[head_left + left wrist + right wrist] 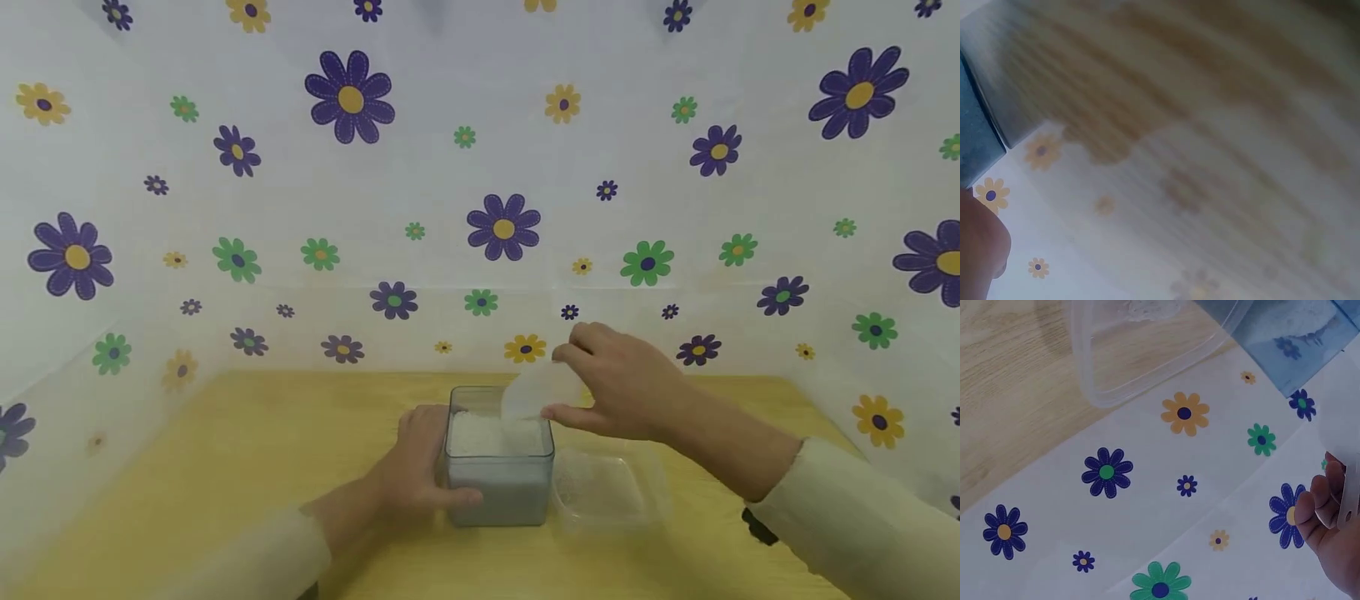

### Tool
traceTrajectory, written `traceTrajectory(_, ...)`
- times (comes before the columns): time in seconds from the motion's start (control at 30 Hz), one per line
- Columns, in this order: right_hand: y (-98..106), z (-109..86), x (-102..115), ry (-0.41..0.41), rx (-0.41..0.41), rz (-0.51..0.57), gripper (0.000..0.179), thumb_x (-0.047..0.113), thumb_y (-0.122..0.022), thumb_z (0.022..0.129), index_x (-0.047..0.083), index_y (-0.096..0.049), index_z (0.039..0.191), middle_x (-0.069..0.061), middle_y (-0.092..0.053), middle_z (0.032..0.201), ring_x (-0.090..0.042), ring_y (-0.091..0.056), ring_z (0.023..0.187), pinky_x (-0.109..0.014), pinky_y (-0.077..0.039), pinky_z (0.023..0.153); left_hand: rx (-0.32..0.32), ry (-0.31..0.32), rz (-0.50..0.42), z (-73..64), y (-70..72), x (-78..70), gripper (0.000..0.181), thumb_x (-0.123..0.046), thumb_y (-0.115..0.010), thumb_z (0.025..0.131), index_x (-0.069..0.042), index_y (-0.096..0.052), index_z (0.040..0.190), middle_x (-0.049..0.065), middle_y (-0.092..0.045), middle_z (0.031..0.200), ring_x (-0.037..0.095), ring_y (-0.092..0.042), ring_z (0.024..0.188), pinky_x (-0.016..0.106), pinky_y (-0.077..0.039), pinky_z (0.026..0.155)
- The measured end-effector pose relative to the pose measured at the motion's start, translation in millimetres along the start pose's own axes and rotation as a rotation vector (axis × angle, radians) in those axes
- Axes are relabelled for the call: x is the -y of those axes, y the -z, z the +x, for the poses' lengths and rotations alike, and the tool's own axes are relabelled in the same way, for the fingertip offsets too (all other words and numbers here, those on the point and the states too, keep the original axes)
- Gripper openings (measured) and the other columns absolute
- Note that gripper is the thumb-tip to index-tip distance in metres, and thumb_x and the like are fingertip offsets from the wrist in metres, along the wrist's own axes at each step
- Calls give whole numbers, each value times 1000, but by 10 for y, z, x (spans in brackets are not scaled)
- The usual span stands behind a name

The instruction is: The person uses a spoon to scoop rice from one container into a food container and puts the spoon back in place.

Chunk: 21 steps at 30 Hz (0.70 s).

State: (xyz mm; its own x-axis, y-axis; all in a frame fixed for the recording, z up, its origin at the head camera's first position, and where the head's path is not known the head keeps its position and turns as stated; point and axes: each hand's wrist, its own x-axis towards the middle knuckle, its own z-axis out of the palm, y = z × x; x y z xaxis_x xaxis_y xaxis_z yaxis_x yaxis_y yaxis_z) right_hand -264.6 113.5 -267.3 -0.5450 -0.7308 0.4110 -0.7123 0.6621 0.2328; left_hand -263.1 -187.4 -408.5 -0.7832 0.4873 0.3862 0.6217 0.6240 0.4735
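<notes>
My left hand [420, 462] holds the left side of a square, grey-blue see-through container [498, 492], thumb across its front and fingers behind. White powdery stuff [487, 435] lies inside it. My right hand [626, 383] pinches a thin, white translucent plastic scraper [528, 392] with a rounded edge, whose lower part is over the container's opening, at the powder. In the right wrist view a narrow part of the scraper [1349, 509] with a small hole shows by the curled fingers [1313, 515]. Only a thumb [982, 244] and the container's corner [979, 131] show in the left wrist view.
A clear, low plastic tub [607, 500] with some white powder in it stands right of the container, under my right forearm. A small black object [760, 527] shows beside the right sleeve. Behind the wooden table [300, 433] hangs a flower-printed white sheet [420, 183].
</notes>
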Motion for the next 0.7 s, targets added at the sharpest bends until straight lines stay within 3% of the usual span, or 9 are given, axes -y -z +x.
traceTrajectory(0.23,-66,74,205,36,175,9,63,65,-63,87,12,-67,120,-4,-61,105,-16,-54,88,-30,-52,73,0,41,-2,-191,-80,13,94,-69,-74,71,-15,-40,140,-4,-49,128,18,-38,120,52,-18,106)
traceTrajectory(0.43,35,216,80,72,202,-25,60,63,-67,85,12,-67,117,-4,-61,106,-18,-54,88,-35,-51,78,6,34,30,-43,-55,53,92,-69,-73,73,-17,-38,140,-4,-48,128,18,-36,119,50,-18,106)
traceTrajectory(0.6,72,319,40,144,231,4,54,61,-71,80,18,-72,111,-1,-60,100,-16,-53,85,-33,-50,71,6,8,65,60,-37,98,90,-67,-72,73,-16,-38,139,-1,-48,127,19,-37,119,51,-18,105)
traceTrajectory(0.7,74,355,87,170,270,30,51,59,-73,77,19,-74,109,0,-61,102,-16,-53,86,-31,-50,69,-9,-5,59,50,-52,100,90,-64,-74,71,-15,-39,138,0,-49,126,21,-39,118,52,-19,104)
